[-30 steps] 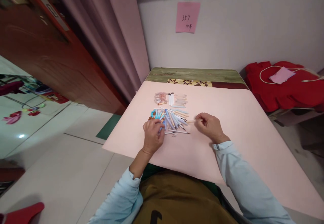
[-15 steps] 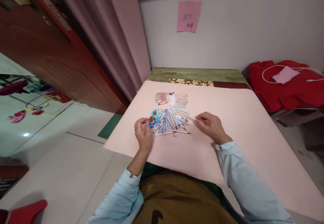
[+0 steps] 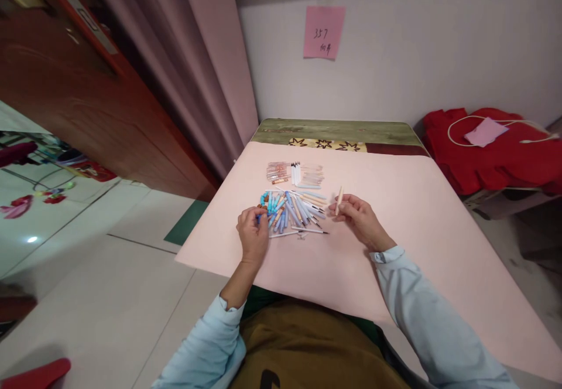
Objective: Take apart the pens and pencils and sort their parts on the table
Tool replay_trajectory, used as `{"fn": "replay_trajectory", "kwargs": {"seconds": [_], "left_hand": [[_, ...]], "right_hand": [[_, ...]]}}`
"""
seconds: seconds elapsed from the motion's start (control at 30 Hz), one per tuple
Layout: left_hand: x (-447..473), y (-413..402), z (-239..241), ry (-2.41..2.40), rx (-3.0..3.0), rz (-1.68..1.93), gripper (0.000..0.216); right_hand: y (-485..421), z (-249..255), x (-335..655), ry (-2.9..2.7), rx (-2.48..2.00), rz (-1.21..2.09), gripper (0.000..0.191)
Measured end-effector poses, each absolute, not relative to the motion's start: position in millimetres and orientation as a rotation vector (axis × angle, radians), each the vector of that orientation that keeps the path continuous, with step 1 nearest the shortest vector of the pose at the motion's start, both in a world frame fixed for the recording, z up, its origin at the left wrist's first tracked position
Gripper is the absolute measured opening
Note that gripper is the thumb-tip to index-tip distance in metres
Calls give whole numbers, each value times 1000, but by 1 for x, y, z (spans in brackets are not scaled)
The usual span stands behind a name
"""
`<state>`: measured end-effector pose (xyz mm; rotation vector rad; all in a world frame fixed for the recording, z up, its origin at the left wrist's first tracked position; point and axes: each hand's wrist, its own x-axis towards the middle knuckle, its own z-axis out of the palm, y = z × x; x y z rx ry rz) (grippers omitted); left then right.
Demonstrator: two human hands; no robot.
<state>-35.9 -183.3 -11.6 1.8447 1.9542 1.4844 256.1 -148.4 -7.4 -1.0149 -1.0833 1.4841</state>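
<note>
My right hand (image 3: pixel 357 218) pinches a cream-coloured pen barrel (image 3: pixel 339 199) that stands nearly upright above the table, to the right of the pile. My left hand (image 3: pixel 253 234) is closed at the pile's left edge. Its fingertips are by some small blue pieces (image 3: pixel 259 218), and what they pinch is hard to make out. Between the hands lies a loose pile of pen parts (image 3: pixel 292 208) in blue, lilac and tan, with dark-tipped white refills (image 3: pixel 309 230) at its near side. Turquoise pieces (image 3: pixel 264 197) sit at its upper left.
Behind the pile are rows of clear barrels with reddish parts (image 3: pixel 277 171), upright white refills (image 3: pixel 295 174) and pale barrels (image 3: pixel 313 177). A pink sheet (image 3: pixel 395 213) covers the table. A red cloth (image 3: pixel 461 163) with a white cable lies at right; a wooden door (image 3: pixel 109 96) is at left.
My right hand has lifted the cream pen barrel and turned it from lying flat to nearly upright. My left hand has shifted slightly right, onto the blue pieces.
</note>
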Motion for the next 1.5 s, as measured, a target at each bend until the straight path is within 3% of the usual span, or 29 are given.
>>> {"fn": "replay_trajectory", "kwargs": {"seconds": [0.1,0.3,0.47,1.1,1.5], "left_hand": [[-35,-183,-10,1939,1838,1487,10],[-25,-187,-3,1941,2051,1412,6],[-17,-191,-3,2047,2244,1237,5],[-16,-188,-9,2137,2388,1027,7],[-18,-184,-11,2045,2259,1254,7]], "right_hand": [[-150,-7,256,-1166,-1039,1397,32],[-157,-8,258,-1657,-1360,699,20],[-156,-9,261,-1868,-1450,413,21],[-157,-1,256,-1962,-1388,315,12],[-165,-2,245,-2163,-1109,225,15]]}}
